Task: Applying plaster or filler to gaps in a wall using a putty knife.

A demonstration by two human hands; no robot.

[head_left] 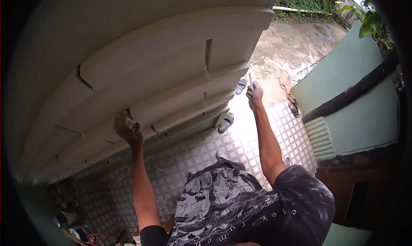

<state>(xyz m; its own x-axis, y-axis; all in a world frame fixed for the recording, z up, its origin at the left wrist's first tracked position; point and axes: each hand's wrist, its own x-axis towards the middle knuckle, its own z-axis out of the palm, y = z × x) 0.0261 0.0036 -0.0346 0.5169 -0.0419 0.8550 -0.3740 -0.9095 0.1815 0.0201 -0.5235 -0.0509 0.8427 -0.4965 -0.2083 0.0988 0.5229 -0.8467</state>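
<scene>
My left hand (126, 128) is curled at a groove in the pale stepped wooden-looking panel (163, 44), holding a small greyish tool (135, 126) with a dark end, whose shape is partly hidden by my fingers. My right hand (255, 91), dusted pale, is raised just off the panel's right edge, closed around a narrow light-coloured bar (252, 77) pointing away from me. The panel spans the upper left, with several horizontal ledges and short dark slots.
Sandals (225, 123) lie on the tiled floor (296, 143) beside the panel and near the green wall (347, 130) at right. A wet concrete yard (300, 44) with plants (371, 22) lies beyond. Cans and cables (77, 233) sit at lower left.
</scene>
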